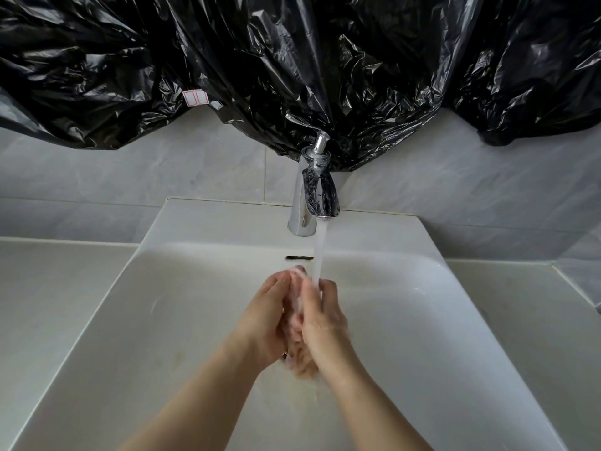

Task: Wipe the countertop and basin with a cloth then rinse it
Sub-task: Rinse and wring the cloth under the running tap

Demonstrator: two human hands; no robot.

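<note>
At the far left, the pale countertop (pixel 48 288) runs flat up to the white basin (pixel 182 304), whose rim stands slightly above it. Above, crinkled black plastic sheeting (pixel 292 60) hangs across the grey wall tiles (pixel 130 177), with a small white red-edged label (pixel 195 97) stuck near its lower edge. Over the middle of the bowl, the left hand (pixel 270 317) is raised with its palm turned inward and its fingers curved round a wet, pale pinkish cloth (pixel 297 273). The cloth is bunched between the two palms; only a bit shows above the fingertips and in the gap between the hands, and it is blurred. A narrow overflow slot (pixel 299 257) sits in the back wall of the bowl just beyond the fingertips. The right hand (pixel 325 323) presses against the cloth from the other side, thumb upward and fingers wrapped round the wad, so both hands hold it together. A stream of water (pixel 318 252) falls from the chrome faucet (pixel 312 196) onto the right thumb and the cloth. To the right, the countertop continues to the tiled side wall.
</note>
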